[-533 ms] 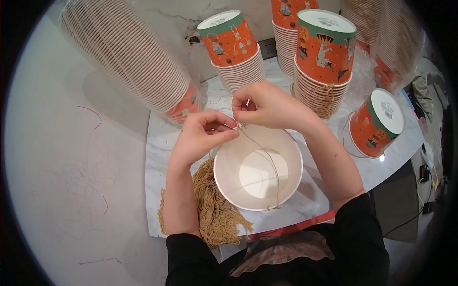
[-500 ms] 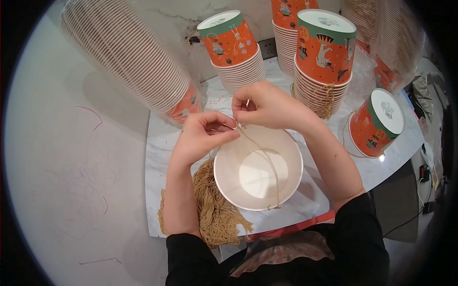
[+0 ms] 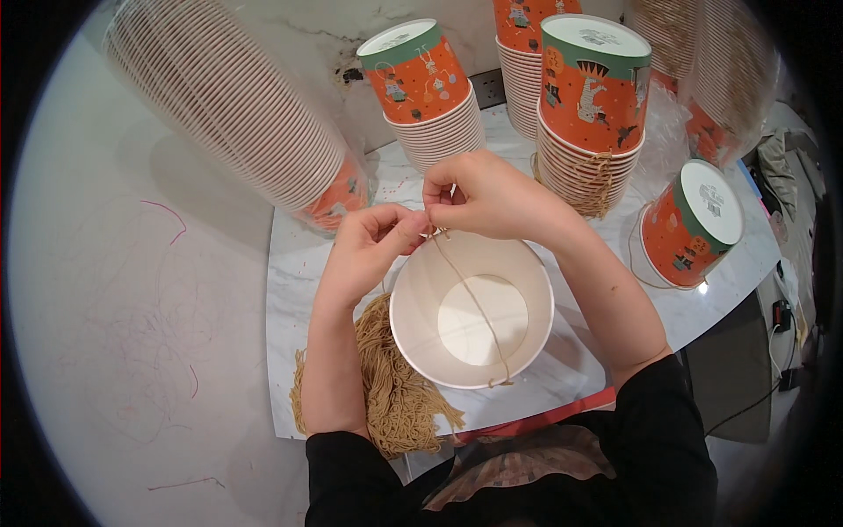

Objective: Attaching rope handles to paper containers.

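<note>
A white-lined paper bucket stands mouth up on the table in front of me. A tan cord runs across its mouth, tied at the near rim and reaching the far rim. There my left hand and my right hand meet, fingertips pinched together on the cord's end. The exact knot between the fingers is too small to make out. Beside my left forearm lies a bundle of tan cords, partly hidden by that arm.
Upside-down stacks of orange and green buckets stand at the back. A plastic-wrapped stack leans at the left. One upturned bucket with a cord sits at the right. A red strip lies along the near table edge.
My left fingertips have closed in against my right fingertips at the far rim. The cord across the bucket now hangs straighter.
</note>
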Tool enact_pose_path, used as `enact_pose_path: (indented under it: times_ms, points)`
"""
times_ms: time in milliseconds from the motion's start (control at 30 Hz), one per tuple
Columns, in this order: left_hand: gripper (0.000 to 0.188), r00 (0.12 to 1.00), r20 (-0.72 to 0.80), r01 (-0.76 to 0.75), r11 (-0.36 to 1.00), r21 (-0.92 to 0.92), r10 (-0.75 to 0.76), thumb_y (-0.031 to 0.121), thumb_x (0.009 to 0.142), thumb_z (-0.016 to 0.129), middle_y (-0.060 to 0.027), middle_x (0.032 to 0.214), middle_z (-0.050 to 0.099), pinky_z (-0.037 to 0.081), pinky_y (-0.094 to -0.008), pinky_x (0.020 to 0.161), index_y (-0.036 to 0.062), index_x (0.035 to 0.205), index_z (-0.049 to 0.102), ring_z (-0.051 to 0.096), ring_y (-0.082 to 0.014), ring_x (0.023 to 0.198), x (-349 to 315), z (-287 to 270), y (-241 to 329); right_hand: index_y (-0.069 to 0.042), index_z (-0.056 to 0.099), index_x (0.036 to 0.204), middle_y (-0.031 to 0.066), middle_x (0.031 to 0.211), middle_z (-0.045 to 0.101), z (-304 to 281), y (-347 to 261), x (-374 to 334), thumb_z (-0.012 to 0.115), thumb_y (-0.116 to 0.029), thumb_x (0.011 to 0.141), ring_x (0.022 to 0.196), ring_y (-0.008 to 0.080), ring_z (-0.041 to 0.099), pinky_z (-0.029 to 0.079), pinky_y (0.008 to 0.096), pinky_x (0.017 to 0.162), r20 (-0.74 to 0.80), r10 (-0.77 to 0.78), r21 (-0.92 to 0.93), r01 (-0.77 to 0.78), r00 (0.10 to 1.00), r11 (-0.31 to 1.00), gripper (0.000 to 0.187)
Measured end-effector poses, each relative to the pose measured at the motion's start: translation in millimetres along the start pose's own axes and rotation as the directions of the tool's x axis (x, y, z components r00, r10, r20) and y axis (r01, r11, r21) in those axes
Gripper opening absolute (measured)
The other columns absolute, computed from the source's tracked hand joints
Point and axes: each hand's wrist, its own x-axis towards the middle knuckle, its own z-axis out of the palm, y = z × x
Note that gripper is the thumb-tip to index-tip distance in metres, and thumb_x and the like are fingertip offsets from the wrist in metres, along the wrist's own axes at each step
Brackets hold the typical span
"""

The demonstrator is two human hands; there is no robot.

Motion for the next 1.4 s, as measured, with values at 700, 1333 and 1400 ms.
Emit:
enact_pose_path:
  times_ms: [700, 1333, 1400]
  points:
    - [0.009, 0.995, 0.079, -0.057, 0.998, 0.017, 0.056, 0.007, 0.094, 0.069, -0.0038, 0.092, 0.071, 0.052, -0.0242, 0.081, -0.0025, 0.094, 0.068, 0.065, -0.0084, 0.088, 4, -13, -11, -0.001, 0.067, 0.076, 0.0103, 0.07, 0.067, 3, 10, 0, 0.069, -0.014, 0.075, 0.067, 0.024, 0.066, 0.051, 0.0364, 0.063, -0.043, -0.025, -0.146, 0.018, 0.999, 0.989, 0.013]
    - [0.013, 0.982, 0.022, 0.169, 0.83, -0.531, -0.186, 0.016, 0.096, 0.055, -0.0042, 0.092, 0.068, 0.057, -0.0288, 0.069, 0.0059, 0.097, 0.063, 0.068, -0.0143, 0.079, 20, -10, -34, 0.0, 0.074, 0.096, 0.0095, 0.081, 0.073, 9, 25, 12, 0.076, -0.026, 0.085, 0.074, 0.017, 0.07, 0.055, 0.0328, 0.066, 0.059, 0.09, 0.179, -0.1, 0.994, 0.979, 0.028]
    - [0.014, 0.983, 0.02, 0.163, 0.805, -0.57, -0.185, 0.016, 0.097, 0.055, -0.0047, 0.092, 0.068, 0.059, -0.0306, 0.069, 0.0048, 0.099, 0.062, 0.068, -0.0154, 0.08, 18, -5, -29, 0.001, 0.074, 0.096, 0.0099, 0.082, 0.073, 7, 22, 8, 0.077, -0.025, 0.084, 0.075, 0.0174, 0.07, 0.055, 0.0329, 0.067, 0.065, 0.086, 0.148, -0.095, 0.994, 0.985, 0.029]
